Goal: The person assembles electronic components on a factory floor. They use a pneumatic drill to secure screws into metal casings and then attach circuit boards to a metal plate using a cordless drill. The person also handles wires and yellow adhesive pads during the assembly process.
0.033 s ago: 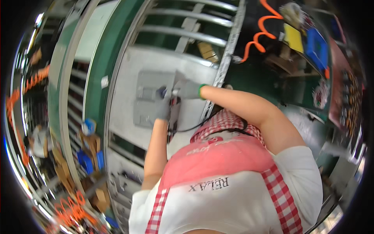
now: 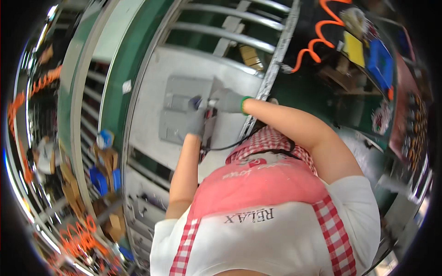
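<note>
A grey metal box with vent slots lies on a pale board on the roller conveyor. Both of my hands, in grey gloves, meet at its right side. My left hand is closed at the box's edge, beside a small dark round part. From the right reaches my right hand, its fingers closed around something small and pale near the left fingertips. Just below the fingers is a dark part with red on it. What each hand grips is hidden by the gloves and too small to name.
A black cable runs from the box toward my apron. Metal rollers lie beyond the board, with a brown carton piece among them. An orange coiled hose hangs at right near a blue bin. Another person is at far left.
The whole view has shifted slightly, so the box and rollers sit a little higher and to the right. My hands keep the same place at the box's right side.
</note>
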Demonstrator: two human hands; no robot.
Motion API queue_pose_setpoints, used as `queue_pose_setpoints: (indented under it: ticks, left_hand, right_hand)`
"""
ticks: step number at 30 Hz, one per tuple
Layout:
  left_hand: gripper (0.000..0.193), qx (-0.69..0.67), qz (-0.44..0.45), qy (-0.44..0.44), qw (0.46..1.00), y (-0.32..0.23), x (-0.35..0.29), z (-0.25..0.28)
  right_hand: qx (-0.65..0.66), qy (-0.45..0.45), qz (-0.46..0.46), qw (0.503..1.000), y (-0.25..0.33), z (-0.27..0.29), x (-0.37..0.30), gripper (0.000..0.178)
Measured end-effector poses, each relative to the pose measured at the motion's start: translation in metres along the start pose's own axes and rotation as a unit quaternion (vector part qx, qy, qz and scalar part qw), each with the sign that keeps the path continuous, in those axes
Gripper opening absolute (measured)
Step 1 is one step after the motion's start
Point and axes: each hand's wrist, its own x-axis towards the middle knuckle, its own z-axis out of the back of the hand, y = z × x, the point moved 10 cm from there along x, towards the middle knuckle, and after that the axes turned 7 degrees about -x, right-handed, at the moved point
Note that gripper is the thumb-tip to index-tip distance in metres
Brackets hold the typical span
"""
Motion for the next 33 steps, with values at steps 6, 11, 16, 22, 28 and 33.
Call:
queue_pose_setpoints:
  ticks: [6,11,16,22,28,33]
  left_hand:
    - [0.042,-0.115,0.026,-0.031,0.993,0.001,-0.008,0.008]
    - [0.039,-0.135,0.027,-0.009,0.99,0.0,-0.01,0.001]
    - [0.038,-0.188,0.037,-0.029,0.981,-0.007,-0.018,-0.003]
    - [0.039,-0.165,0.045,-0.033,0.985,-0.011,-0.022,0.004]
    - [0.043,-0.19,0.027,-0.022,0.981,-0.014,-0.023,0.0]
    - [0.048,-0.153,0.019,-0.034,0.988,-0.013,-0.02,0.002]
  right_hand:
    - [-0.057,-0.027,-0.017,0.998,0.014,0.007,-0.006,0.027]
    - [-0.118,-0.05,-0.046,0.991,0.02,0.002,-0.012,0.023]
    - [-0.092,0.003,0.032,0.995,0.02,0.01,-0.009,0.023]
    - [-0.102,0.025,0.015,0.994,0.024,0.01,-0.01,0.03]
    - [0.008,0.138,-0.054,0.989,0.006,-0.009,-0.006,0.031]
    - [-0.032,0.034,-0.014,0.999,-0.009,-0.015,0.0,0.033]
